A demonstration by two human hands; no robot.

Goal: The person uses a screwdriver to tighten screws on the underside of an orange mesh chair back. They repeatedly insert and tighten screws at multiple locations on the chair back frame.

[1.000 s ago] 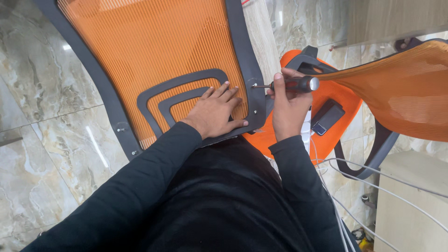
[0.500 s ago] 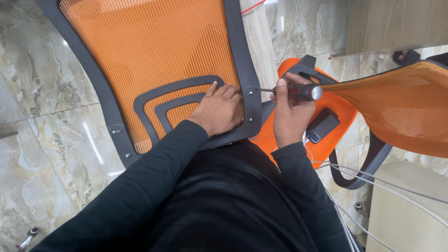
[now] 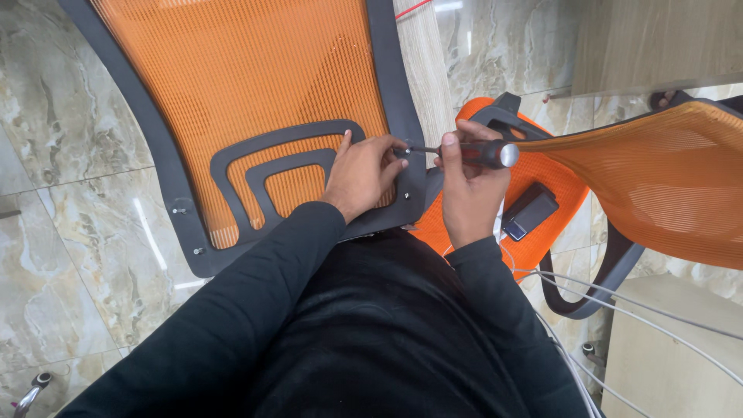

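Two hands work the chair back (image 3: 255, 93): my right hand (image 3: 464, 190) is clenched around the screwdriver (image 3: 476, 153), tip leftward at the grey frame; my left hand (image 3: 360, 172) pinches the screw site. I judge the frame rigid, the mesh yielding; hold at the frame.

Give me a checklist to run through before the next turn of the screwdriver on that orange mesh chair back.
1. Right hand grips the red-and-black-handled screwdriver: ok.
2. Screwdriver tip meets the dark grey plastic frame of the orange mesh chair back at its right edge: ok.
3. Tip seated in a screw head: cannot tell, too small.
4. Left hand steadies the frame beside the tip: ok.
5. Left fingertips clear of the tip: not ok, they sit right next to it.
6. White cables away from both hands: ok.
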